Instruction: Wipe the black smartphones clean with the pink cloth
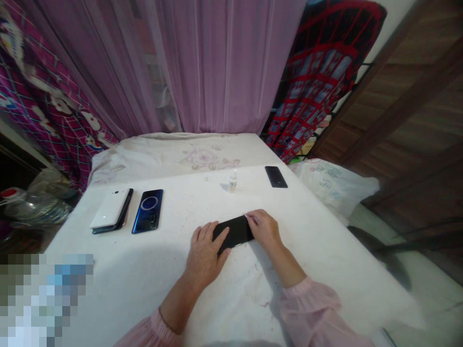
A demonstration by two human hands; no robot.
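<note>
A black phone (pixel 235 232) lies flat on the white cloth, tilted slightly up to the right. My left hand (pixel 206 250) rests over its left end, fingers and thumb around the edges, gripping it. At its upper right corner, my right hand (pixel 263 227) pinches something small and white (pixel 246 215), too small to make out. Beyond the phone stands a small white bottle (pixel 232 182) with a white cap.
A blue phone (pixel 147 212) and a stack of phones topped by a white one (pixel 110 208) lie at left. Another dark phone (pixel 276 177) is at the back right. A plastic bag (pixel 325 183) sits beyond the table's right edge, and large bottles (pixel 32 207) stand off its left.
</note>
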